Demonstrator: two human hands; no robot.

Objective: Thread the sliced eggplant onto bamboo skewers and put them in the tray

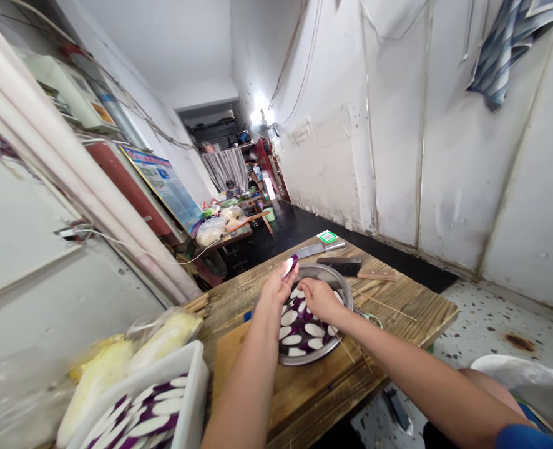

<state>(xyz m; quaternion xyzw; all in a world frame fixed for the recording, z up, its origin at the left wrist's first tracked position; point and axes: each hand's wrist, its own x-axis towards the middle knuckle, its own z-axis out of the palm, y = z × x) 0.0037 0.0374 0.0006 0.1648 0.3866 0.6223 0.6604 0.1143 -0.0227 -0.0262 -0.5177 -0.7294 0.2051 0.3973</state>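
My left hand (276,285) pinches an eggplant slice (289,267), white inside with purple skin, above the far left rim of a round metal bowl (346,293). Close beside it, my right hand (321,299) is closed with fingertips together on what looks like a thin bamboo skewer (299,279), mostly hidden by the fingers. More eggplant slices (289,318) fill the bowl below both hands. The bowl rests partly on a wooden cutting board (239,349). Thin skewers (389,304) lie on the table to the right of the bowl.
Behind the bowl lie a knife (311,251) and a dark-bladed cleaver (339,266) with a wooden handle on the wooden table (426,305). At lower left stands a white bin (199,386) of eggplant slices, beside bagged cabbages (164,340). A white wall (398,156) runs along the right.
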